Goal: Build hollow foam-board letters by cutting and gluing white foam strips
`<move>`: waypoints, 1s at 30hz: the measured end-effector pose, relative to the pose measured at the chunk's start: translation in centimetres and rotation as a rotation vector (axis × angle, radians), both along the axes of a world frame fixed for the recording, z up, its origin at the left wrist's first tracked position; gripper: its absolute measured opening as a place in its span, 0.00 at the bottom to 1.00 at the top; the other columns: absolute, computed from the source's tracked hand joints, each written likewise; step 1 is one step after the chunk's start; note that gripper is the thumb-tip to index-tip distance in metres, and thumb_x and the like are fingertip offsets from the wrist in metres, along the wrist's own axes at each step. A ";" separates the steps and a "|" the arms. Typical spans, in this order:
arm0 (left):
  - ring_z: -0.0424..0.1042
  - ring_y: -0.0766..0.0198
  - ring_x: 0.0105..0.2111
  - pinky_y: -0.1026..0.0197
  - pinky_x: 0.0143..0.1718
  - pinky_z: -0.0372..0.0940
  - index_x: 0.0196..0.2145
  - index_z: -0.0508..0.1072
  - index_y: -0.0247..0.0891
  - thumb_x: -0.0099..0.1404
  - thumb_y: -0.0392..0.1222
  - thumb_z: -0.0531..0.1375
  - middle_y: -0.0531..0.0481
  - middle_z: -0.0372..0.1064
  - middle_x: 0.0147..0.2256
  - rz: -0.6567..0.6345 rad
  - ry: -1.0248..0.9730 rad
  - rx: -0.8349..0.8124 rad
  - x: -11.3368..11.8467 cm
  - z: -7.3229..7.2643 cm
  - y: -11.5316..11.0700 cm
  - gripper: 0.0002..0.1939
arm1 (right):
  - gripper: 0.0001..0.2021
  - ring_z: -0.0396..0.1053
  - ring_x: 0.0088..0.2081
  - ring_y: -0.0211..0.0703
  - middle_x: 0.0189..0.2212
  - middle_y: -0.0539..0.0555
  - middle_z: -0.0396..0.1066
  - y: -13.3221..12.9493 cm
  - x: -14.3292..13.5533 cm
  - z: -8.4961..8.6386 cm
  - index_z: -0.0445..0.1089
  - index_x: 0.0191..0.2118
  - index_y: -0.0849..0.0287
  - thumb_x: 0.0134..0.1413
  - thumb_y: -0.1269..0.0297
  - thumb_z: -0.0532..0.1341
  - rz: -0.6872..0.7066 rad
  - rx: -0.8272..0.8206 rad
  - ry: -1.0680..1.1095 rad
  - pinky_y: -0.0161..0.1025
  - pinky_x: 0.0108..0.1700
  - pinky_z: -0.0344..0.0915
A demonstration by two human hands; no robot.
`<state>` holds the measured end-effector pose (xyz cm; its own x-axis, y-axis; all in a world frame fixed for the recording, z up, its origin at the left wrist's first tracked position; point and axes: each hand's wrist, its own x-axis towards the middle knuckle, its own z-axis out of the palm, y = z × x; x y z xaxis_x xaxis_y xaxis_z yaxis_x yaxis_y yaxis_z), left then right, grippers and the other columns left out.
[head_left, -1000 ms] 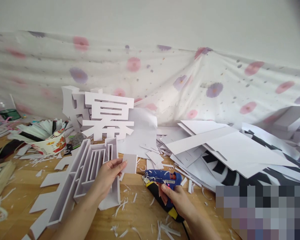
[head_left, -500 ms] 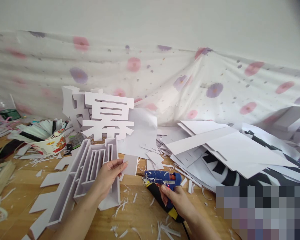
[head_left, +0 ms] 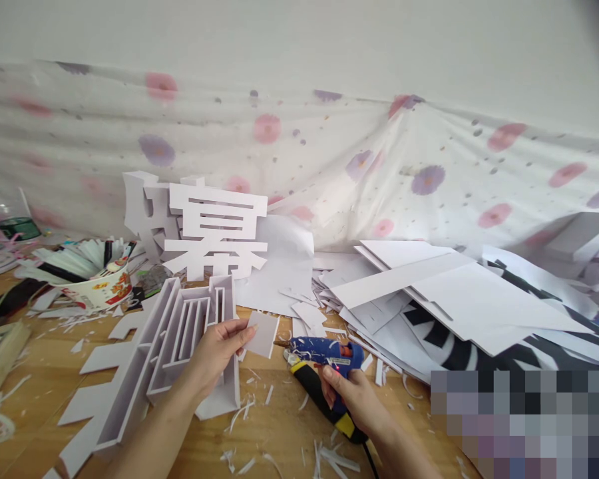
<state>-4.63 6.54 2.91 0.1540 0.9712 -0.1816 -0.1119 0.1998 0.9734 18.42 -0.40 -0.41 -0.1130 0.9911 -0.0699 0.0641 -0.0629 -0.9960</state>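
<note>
My left hand (head_left: 231, 340) pinches a small white board piece (head_left: 262, 335) between thumb and fingers. A blue glue gun (head_left: 324, 352) is in my right hand (head_left: 349, 396), its nozzle pointing left at the piece's right edge, very close to it. Whether they touch I cannot tell. Below the gun lies a black-and-yellow tool (head_left: 319, 398), partly covered by my right hand. Beside and partly behind my left forearm sits a white hollow board letter (head_left: 162, 352), its inner walls facing up.
Finished-looking white characters (head_left: 219, 229) stand against the flowered curtain (head_left: 279, 153). White board sheets (head_left: 459, 286) are piled at right. A paper bowl (head_left: 97, 289) with glue sticks or strips stands at left. White scraps (head_left: 337, 459) litter the wooden table (head_left: 274, 426).
The small board piece has tilted and shifted slightly down and right in my left hand. The glue gun has moved slightly, its nozzle now a little higher by the piece's edge.
</note>
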 end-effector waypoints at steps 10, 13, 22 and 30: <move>0.58 0.72 0.23 0.69 0.25 0.55 0.34 0.78 0.35 0.43 0.52 0.69 0.53 0.68 0.24 -0.039 0.010 0.017 -0.1 -0.1 -0.1 0.22 | 0.30 0.54 0.18 0.33 0.12 0.48 0.56 0.1 0.1 -0.2 0.56 0.14 0.57 0.41 0.32 0.55 -0.027 0.008 -0.017 0.34 0.23 0.50; 0.58 0.71 0.23 0.69 0.25 0.55 0.35 0.78 0.35 0.42 0.52 0.69 0.53 0.67 0.23 -0.040 0.010 0.011 -0.1 0.1 -0.1 0.23 | 0.30 0.54 0.17 0.33 0.12 0.47 0.56 0.1 0.1 -0.3 0.55 0.14 0.57 0.41 0.33 0.56 -0.044 0.018 0.006 0.34 0.22 0.50; 0.58 0.71 0.24 0.67 0.26 0.54 0.35 0.78 0.34 0.41 0.53 0.70 0.50 0.71 0.27 -0.040 0.035 -0.006 -0.2 0.1 -0.1 0.25 | 0.26 0.53 0.16 0.31 0.12 0.46 0.56 0.5 0.3 -1.8 0.58 0.18 0.58 0.45 0.38 0.58 -0.078 0.070 0.116 0.33 0.20 0.51; 0.59 0.71 0.24 0.66 0.27 0.54 0.33 0.78 0.34 0.41 0.52 0.70 0.51 0.71 0.26 -0.046 0.057 -0.013 0.0 0.3 -0.1 0.23 | 0.25 0.51 0.14 0.30 0.10 0.44 0.53 0.8 0.2 -2.4 0.60 0.20 0.59 0.43 0.39 0.60 -0.149 0.084 0.180 0.32 0.17 0.50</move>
<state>-4.63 6.41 3.24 0.1877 0.9608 -0.2040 -0.0467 0.2162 0.9752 18.65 0.43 -2.85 0.0313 0.9993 0.0212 -0.1190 0.0248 -0.9926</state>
